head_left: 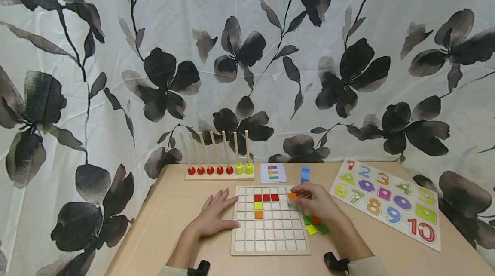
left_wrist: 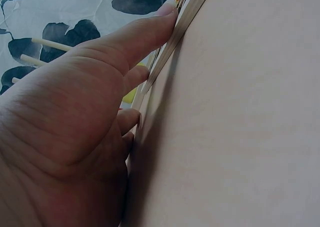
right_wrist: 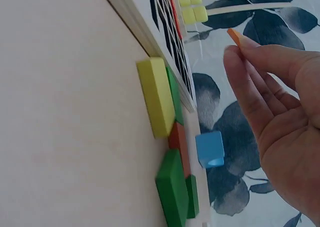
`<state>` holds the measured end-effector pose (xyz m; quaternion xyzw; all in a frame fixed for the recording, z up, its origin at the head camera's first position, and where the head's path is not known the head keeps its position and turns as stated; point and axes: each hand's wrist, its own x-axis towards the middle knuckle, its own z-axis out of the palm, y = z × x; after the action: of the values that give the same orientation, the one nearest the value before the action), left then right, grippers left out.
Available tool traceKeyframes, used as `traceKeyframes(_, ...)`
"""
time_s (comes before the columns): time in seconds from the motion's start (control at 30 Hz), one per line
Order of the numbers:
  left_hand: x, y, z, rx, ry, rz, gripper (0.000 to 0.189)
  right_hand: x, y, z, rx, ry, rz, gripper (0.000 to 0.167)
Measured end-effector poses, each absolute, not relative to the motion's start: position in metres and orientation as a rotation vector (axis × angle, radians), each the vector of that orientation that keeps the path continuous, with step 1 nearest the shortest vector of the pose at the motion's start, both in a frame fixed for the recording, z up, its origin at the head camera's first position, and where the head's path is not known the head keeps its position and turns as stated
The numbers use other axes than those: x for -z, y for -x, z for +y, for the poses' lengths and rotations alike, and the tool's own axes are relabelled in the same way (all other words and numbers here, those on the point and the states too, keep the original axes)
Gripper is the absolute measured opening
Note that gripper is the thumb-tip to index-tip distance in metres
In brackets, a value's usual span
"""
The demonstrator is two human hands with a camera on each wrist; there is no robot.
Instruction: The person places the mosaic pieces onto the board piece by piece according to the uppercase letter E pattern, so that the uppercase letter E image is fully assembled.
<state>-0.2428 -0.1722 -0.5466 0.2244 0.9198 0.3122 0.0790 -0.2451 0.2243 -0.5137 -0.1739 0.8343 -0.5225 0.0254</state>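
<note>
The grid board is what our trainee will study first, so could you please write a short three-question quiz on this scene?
1. What does the right hand pinch between thumb and finger?
2. True or false: the left hand is holding a yellow tile.
3. How many red tiles lie on the grid board? A) two B) three C) five

Key:
1. An orange tile.
2. False; it holds no tile, and its fingers touch the board's left edge.
3. B; they sit side by side in one row.
</note>
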Motion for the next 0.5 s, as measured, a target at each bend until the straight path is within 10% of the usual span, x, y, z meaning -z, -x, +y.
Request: traceKeyframes(0.5, 0.546, 0.243, -0.171, -0.935, -0.695, 2.767, 0.085, 0.515, 0.243, 0.186, 1.443, 0.708, 2.662, 0.025)
